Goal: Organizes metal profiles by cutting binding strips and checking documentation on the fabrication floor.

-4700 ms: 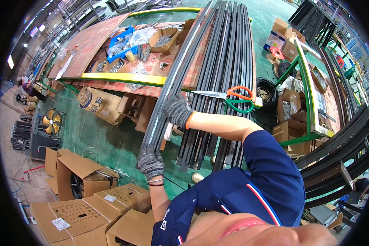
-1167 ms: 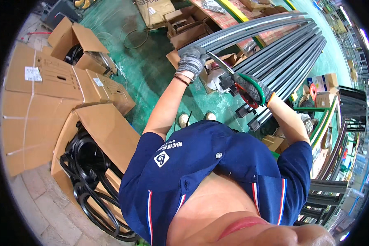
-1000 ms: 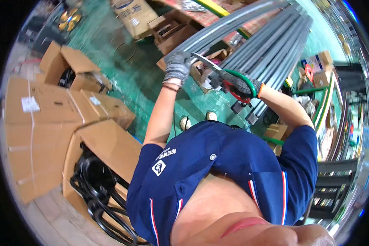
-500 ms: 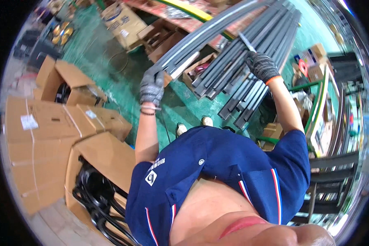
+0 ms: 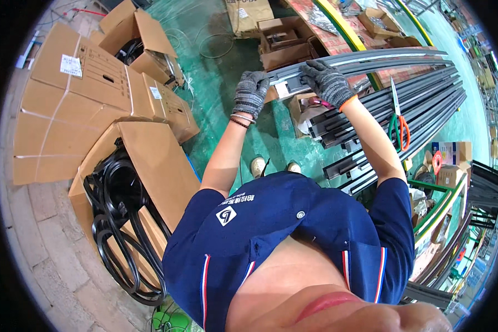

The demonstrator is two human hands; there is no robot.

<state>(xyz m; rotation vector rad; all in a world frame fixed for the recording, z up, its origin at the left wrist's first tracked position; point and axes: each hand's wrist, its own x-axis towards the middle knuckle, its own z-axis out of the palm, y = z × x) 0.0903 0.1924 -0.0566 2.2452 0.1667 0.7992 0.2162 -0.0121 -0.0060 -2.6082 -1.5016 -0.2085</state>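
My left hand (image 5: 252,93), in a grey knitted glove, is closed on the near end of a bundle of long grey profile strips (image 5: 382,57). My right hand (image 5: 327,84), gloved too with an orange cuff, bends its fingers over the same bundle a little further along; its fingertips are partly hidden. Scissors (image 5: 395,99) with one green and one orange handle lie on a stack of dark profile strips (image 5: 426,99) to the right, beyond my right forearm. Below the bundle, between my hands, is a small open carton (image 5: 300,113).
Large cardboard boxes (image 5: 88,119) stand at the left; an open one holds black looped hoses or seals (image 5: 119,188). Further cartons (image 5: 285,41) sit on the green floor beside a red-topped bench (image 5: 337,41). A green-framed rack (image 5: 440,207) is at the right.
My right hand has let go of the scissors, which now lie on the dark stack, and has moved left to the grey bundle. My left hand still holds the bundle's end. The view has turned.
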